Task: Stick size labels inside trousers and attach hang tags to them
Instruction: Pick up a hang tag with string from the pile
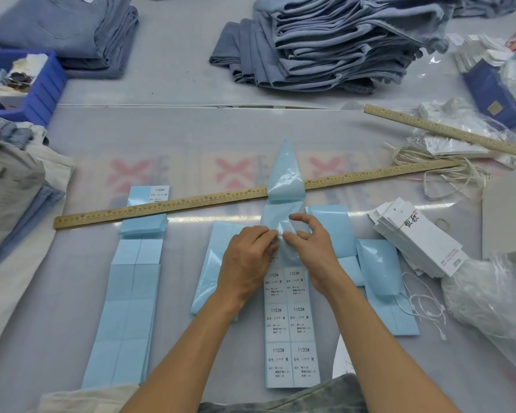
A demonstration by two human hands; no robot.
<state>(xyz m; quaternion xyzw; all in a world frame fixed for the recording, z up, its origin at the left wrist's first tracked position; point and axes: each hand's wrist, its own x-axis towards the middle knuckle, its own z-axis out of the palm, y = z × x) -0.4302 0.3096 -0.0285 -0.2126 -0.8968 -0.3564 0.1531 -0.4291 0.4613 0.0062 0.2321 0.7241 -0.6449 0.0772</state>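
Note:
A strip of white size labels printed "1103# M" lies on pale blue backing in front of me. My left hand and my right hand meet at its far end, each pinching the label sheet where a label and the shiny blue backing part. The peeled backing runs away from me over a long wooden ruler. A pile of white hang tags lies to the right. Folded blue-grey trousers are stacked at the far side.
More blue label sheets lie left, others right. A second ruler, loose strings and plastic bags sit right. A blue bin and another trouser pile are far left; garments at left.

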